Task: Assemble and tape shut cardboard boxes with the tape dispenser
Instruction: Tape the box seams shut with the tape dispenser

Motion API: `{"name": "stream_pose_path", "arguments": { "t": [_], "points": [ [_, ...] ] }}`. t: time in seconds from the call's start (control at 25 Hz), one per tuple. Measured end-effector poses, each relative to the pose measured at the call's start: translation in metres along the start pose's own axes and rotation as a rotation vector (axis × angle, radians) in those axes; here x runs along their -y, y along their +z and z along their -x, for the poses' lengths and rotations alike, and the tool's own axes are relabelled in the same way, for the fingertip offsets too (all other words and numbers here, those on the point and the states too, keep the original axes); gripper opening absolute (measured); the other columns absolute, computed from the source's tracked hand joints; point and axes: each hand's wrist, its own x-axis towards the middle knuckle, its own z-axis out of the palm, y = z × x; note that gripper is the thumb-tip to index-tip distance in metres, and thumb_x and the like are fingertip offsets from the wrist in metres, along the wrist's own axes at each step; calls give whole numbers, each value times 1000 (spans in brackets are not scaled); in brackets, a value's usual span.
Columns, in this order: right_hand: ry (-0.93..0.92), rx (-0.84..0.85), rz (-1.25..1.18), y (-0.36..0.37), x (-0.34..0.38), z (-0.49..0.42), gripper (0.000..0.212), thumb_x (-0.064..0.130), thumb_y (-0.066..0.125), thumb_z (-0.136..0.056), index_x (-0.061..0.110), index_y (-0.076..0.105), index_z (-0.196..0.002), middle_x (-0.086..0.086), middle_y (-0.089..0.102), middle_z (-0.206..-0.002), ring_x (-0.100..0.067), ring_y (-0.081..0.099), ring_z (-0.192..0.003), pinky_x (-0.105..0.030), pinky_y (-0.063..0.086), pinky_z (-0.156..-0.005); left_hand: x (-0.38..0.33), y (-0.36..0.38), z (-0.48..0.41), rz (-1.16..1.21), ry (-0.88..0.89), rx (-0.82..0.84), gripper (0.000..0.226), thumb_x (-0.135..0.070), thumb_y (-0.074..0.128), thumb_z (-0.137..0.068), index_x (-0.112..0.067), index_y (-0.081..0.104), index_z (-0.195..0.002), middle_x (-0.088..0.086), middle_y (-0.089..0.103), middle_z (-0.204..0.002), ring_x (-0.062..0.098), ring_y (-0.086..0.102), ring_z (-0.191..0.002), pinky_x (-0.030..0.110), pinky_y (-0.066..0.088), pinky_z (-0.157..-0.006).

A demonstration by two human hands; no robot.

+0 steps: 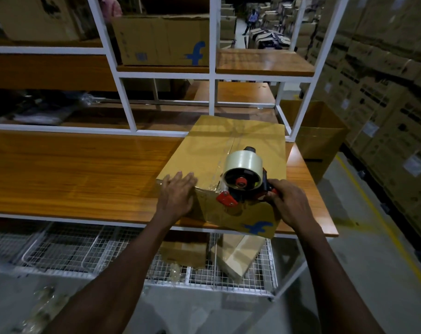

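A closed cardboard box (204,150) with a blue logo on its near side sits on the wooden table (84,169), overhanging the front edge slightly. Clear tape runs along its top seam down to the near edge. My left hand (178,194) lies flat on the box's near left corner, fingers straight. My right hand (288,203) grips the handle of the red and black tape dispenser (243,179), which carries a clear tape roll and sits at the box's near top edge, over the seam.
A white metal rack (214,68) stands behind the box, holding another cardboard box (161,42) on its shelf. A wire mesh shelf (84,249) below the table holds flattened cardboard (236,256). An open carton (320,131) stands right of the table; stacked cartons (385,92) line the right wall.
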Motion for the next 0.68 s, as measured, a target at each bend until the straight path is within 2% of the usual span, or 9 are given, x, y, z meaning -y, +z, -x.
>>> {"name": "stream_pose_path", "arguments": {
  "t": [0.08,0.16,0.28,0.4,0.6,0.68],
  "points": [
    [1,-19,9,0,0,-2,39,40,42,-90,26,58,-123,-1,58,-91,-24,51,-87,-40,42,-76,-21,4,-5,-9,113,72,80,-30,76,-78,-21,38,-148,1,38,-154,30,34,-142,49,26,-113],
    [-2,-22,-9,1,0,-4,40,39,43,-89,24,59,-123,-2,56,-89,-25,51,-86,-39,40,-74,-34,8,-11,31,101,86,85,-25,81,-72,-21,42,-147,1,43,-151,29,38,-140,47,31,-112],
    [17,6,-70,-3,-9,-3,42,41,43,-88,26,59,-124,-1,61,-94,-23,53,-91,-44,44,-79,-36,13,-15,52,50,45,77,-18,83,-68,-23,53,-139,-1,55,-140,28,50,-132,46,40,-106],
    [57,-35,-151,-14,-46,8,41,44,46,-85,32,59,-123,-1,66,-104,-24,57,-99,-50,47,-83,-34,15,-19,69,31,-15,67,-21,77,-77,-24,52,-139,-1,55,-141,26,48,-133,45,37,-107],
    [103,-57,-231,-31,-84,18,40,47,49,-84,36,60,-121,3,67,-100,-22,59,-94,-52,49,-79,-48,20,-20,79,25,-55,67,-28,79,-77,-20,52,-138,3,56,-140,32,49,-131,52,35,-107],
    [102,-58,-202,-30,-87,15,42,49,49,-83,39,59,-123,8,67,-102,-19,59,-96,-52,48,-81,-68,19,-23,85,136,-73,72,-30,83,-72,-15,54,-136,6,57,-139,34,53,-127,53,39,-103]
  ]
}}
